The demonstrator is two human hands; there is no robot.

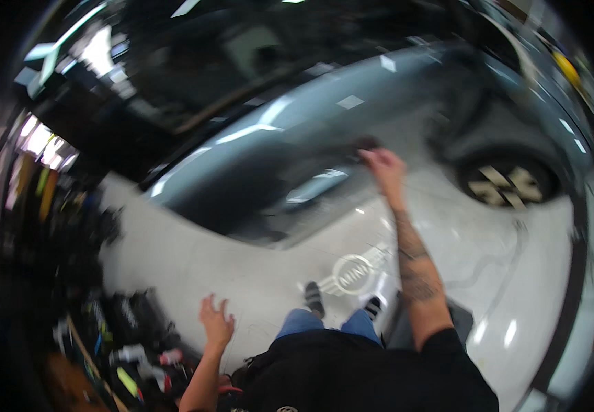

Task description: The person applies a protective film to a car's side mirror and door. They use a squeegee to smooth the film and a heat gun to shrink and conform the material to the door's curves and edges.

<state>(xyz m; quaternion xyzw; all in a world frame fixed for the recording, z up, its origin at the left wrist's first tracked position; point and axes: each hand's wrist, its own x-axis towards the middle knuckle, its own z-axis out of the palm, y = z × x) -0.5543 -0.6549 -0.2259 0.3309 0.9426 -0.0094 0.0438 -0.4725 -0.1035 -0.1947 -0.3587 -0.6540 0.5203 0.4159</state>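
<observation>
My right hand (385, 168) reaches forward to the side of a blue-grey car (269, 147). Its fingers are pinched together at a small dark patch near the lower body panel, and motion blur hides what they hold, if anything. Lower down on the left, my left hand (216, 323) hangs above the floor with its fingers curved and apart, holding nothing. The car's dark window (194, 69) lies beyond the panel.
To the right stands a dark tyre with a light-spoked wheel (506, 184). A winged emblem (353, 275) shows on the pale glossy floor (166, 250). Bottles and mixed supplies (132, 360) crowd the lower left. Beside my right leg is a dark grey flat-topped object (460, 321).
</observation>
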